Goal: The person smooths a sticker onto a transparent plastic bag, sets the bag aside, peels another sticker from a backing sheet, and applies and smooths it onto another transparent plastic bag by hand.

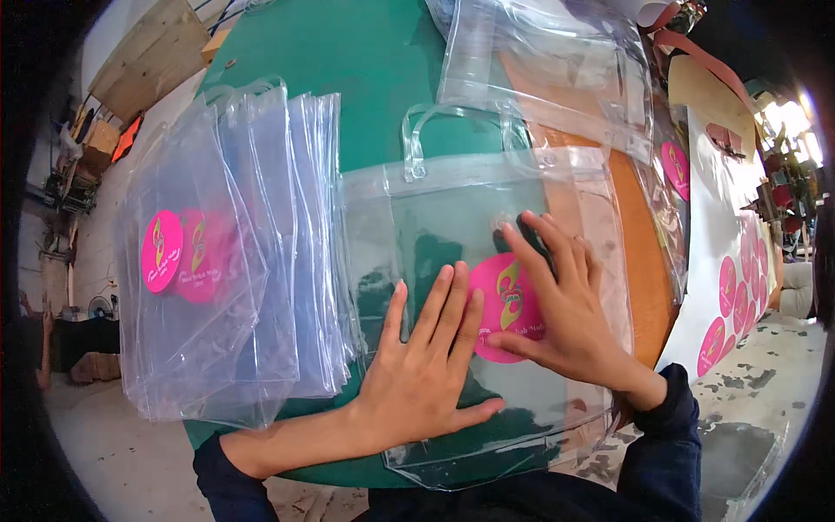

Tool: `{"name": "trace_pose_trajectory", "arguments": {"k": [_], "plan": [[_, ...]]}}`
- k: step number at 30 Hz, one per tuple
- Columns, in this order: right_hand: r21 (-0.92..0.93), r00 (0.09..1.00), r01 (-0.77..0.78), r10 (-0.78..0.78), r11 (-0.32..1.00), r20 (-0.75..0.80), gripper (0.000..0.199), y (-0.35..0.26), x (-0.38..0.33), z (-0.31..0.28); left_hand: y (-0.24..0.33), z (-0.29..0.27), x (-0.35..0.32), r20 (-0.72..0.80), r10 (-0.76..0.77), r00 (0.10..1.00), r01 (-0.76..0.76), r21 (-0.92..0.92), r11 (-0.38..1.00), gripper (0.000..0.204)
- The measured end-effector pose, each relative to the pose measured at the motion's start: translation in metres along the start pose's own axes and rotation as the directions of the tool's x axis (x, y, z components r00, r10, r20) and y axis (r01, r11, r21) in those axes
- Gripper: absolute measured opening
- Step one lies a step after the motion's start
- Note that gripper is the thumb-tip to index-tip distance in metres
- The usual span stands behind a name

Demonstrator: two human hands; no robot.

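Observation:
A clear plastic bag (435,217) with looped clear handles lies flat in front of me. On it sits a round pink sticker (509,300) with a yellow-green design. My left hand (426,357) rests flat on the bag just left of the sticker, fingers spread. Over the sticker's right part lies my right hand (565,304), fingers apart, its thumb along the lower edge. Neither hand grips anything. To the left is a thick stack of clear plastic bags (317,235); its top one bears a similar pink sticker (163,250).
More clear bags (557,78) lie at the far side. Off the right edge hangs a white sheet (691,287) with several round pink stickers (727,287). The table top (348,43) is green with a brown-orange strip (644,252) on the right. A wooden board (148,56) stands beyond, upper left.

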State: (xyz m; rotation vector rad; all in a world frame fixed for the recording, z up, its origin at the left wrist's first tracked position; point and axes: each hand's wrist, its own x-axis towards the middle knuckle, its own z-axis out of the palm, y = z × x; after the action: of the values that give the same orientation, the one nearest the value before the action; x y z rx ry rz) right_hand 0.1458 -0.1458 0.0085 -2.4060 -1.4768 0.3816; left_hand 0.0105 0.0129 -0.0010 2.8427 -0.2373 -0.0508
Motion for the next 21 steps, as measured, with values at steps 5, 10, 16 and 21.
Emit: {"name": "trace_pose_trajectory", "arguments": {"k": [5,10,16,21], "plan": [[-0.105,1.0,-0.004,0.002,0.994,-0.026,0.097,-0.002,-0.002,0.003,-0.002,0.002,-0.001,-0.021,-0.011,1.0,0.011,-0.002,1.0,0.105],[-0.054,0.995,0.058,-0.054,0.997,0.081,0.096,-0.002,0.0,-0.009,-0.002,0.001,-0.001,-0.008,-0.016,1.0,0.016,0.001,1.0,0.106],[-0.126,0.989,-0.058,0.04,0.99,-0.139,0.099,-0.01,0.008,0.015,-0.001,0.001,-0.001,-0.024,-0.026,0.999,0.026,-0.034,0.999,0.1],[-0.043,0.999,0.038,-0.039,0.998,-0.032,0.097,-0.012,0.005,0.0,-0.002,0.001,-0.001,-0.022,-0.039,0.999,0.038,-0.045,0.998,0.1]]}}
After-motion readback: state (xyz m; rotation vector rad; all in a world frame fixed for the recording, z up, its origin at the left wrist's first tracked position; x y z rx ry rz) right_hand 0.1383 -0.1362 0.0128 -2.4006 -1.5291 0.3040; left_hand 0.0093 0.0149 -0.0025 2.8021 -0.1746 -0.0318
